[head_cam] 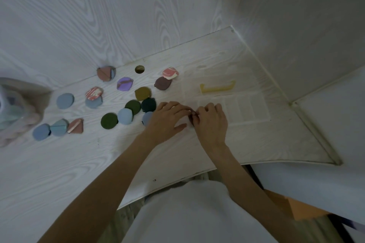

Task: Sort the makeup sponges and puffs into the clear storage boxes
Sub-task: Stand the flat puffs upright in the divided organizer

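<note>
My left hand (167, 118) and right hand (210, 122) meet at the clear plastic storage box (237, 104), fingers curled, apparently working its latch; round coloured makeup puffs (126, 102) wait left of it.

two hands meeting at the near left corner of a clear storage box (248, 110), left hand (167, 119) resting flat, right hand (211, 122) with fingers curled at the box edge, yellow handle (217, 88) at its far side, coloured puffs (128, 113) scattered to the left on a white wood-grain table (79, 163)

Matt, soft-looking puffs (109, 121) lie on a white wood-grain table (59, 163) beside a clear plastic box (245, 108).
</note>
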`<state>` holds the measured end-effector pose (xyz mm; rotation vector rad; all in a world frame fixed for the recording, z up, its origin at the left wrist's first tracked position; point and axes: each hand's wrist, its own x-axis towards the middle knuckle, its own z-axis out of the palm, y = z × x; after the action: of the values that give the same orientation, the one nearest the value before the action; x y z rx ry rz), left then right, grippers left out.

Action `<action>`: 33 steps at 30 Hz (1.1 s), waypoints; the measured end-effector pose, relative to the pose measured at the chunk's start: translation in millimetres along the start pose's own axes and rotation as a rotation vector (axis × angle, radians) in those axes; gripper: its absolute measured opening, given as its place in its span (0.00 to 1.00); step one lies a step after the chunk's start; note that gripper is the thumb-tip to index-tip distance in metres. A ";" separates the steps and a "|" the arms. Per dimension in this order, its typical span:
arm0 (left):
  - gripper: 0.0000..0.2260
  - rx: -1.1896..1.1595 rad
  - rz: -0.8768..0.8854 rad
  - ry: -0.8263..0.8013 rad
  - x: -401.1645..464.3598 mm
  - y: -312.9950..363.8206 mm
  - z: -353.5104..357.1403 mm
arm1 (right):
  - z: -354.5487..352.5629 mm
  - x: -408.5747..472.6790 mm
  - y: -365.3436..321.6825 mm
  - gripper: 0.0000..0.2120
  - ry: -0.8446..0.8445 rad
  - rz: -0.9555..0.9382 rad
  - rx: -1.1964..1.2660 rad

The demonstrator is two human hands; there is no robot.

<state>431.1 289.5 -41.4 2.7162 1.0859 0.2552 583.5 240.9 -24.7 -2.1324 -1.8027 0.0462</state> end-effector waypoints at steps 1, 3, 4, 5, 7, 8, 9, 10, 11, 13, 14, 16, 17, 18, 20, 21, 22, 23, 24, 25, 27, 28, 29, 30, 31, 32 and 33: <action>0.17 -0.017 -0.001 0.014 -0.6 -0.5 0.4 | 1.7 -2.1 0.3 0.10 -0.025 0.014 -0.016; 0.16 -0.037 0.001 0.028 0.0 -2.6 2.7 | 4.4 -5.7 -0.9 0.10 -0.068 0.040 -0.007; 0.16 -0.057 0.005 0.036 0.8 -4.0 4.0 | 5.6 -6.9 -1.8 0.10 -0.076 0.046 0.007; 0.14 -0.096 0.009 0.056 1.0 -4.8 4.2 | 6.2 -7.5 -2.1 0.10 -0.068 0.042 0.022; 0.14 -0.267 -0.035 0.135 0.7 -7.5 2.6 | 5.2 -9.1 -0.6 0.09 -0.043 0.024 0.067; 0.17 -0.366 -0.112 0.176 1.5 -10.2 -0.9 | 4.7 -9.7 0.3 0.09 -0.032 0.016 0.083; 0.18 -0.433 -0.227 0.222 3.4 -13.0 -5.5 | 4.1 -11.3 1.4 0.10 -0.032 0.008 0.086; 0.18 -0.462 -0.360 0.272 6.3 -17.2 -9.4 | 3.6 -13.3 2.2 0.10 -0.040 0.005 0.082; 0.16 -0.460 -0.498 0.295 12.6 -25.9 -11.9 | 4.6 -14.2 1.9 0.10 -0.044 0.013 0.079; 0.15 -0.393 -0.705 0.282 29.1 -49.4 -10.6 | 6.1 -14.8 2.1 0.11 -0.038 0.044 0.090; 0.16 -0.375 -0.757 0.253 38.7 -61.9 -8.9 | 6.9 -13.8 1.3 0.11 -0.032 0.064 0.089; 0.19 -0.347 -0.819 0.154 53.7 -80.0 -5.9 | 6.5 -11.9 1.6 0.09 -0.036 0.073 0.061; 0.19 -0.309 -0.821 0.082 59.8 -87.4 -3.5 | 6.6 -10.9 1.0 0.08 -0.032 0.067 0.033; 0.20 -0.258 -0.808 0.013 64.3 -92.9 -0.9 | 6.5 -9.9 0.0 0.08 -0.023 0.055 0.005; 0.18 -0.212 -0.793 -0.051 67.0 -99.1 3.6 | 5.0 -8.9 -1.4 0.07 0.003 0.030 -0.029; 0.16 -0.232 -0.804 -0.045 67.5 -101.0 3.9 | 4.3 -8.3 -2.1 0.06 0.018 0.031 -0.031; 0.15 -0.275 -0.822 -0.018 67.2 -101.8 3.1 | 3.7 -7.7 -2.2 0.06 0.029 0.035 -0.028; 0.14 -0.330 -0.845 0.015 65.7 -101.0 1.2 | 3.9 -7.5 -1.6 0.06 0.032 0.041 -0.021; 0.12 -0.385 -0.861 0.049 63.3 -98.7 -2.4 | 4.6 -7.8 -1.0 0.06 0.026 0.050 -0.013; 0.11 -0.437 -0.875 0.073 59.7 -95.2 -7.3 | 5.8 -8.1 -0.9 0.06 0.012 0.058 -0.004; 0.09 -0.536 -0.905 0.117 48.1 -83.9 -17.9 | 8.2 -10.8 -1.6 0.06 -0.027 0.059 0.013; 0.09 -0.579 -0.915 0.150 41.0 -76.5 -23.5 | 8.7 -12.8 -2.1 0.06 -0.039 0.051 0.026; 0.08 -0.612 -0.916 0.189 33.8 -69.8 -28.1 | 9.0 -14.3 -2.4 0.06 -0.044 0.043 0.045; 0.08 -0.634 -0.903 0.221 27.0 -62.6 -32.3 | 8.9 -15.3 -2.6 0.05 -0.044 0.039 0.068; 0.08 -0.647 -0.885 0.243 20.8 -55.5 -34.9 | 8.4 -16.1 -2.0 0.05 -0.040 0.046 0.094; 0.08 -0.654 -0.869 0.260 15.5 -48.3 -37.7 | 7.9 -16.3 -1.5 0.05 -0.037 0.063 0.119; 0.08 -0.659 -0.853 0.276 11.9 -41.7 -39.2 | 7.8 -16.0 -0.9 0.05 -0.038 0.086 0.142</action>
<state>402.8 332.2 -13.1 1.5179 1.7288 0.6894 577.6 227.5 -34.9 -2.1203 -1.6737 0.2301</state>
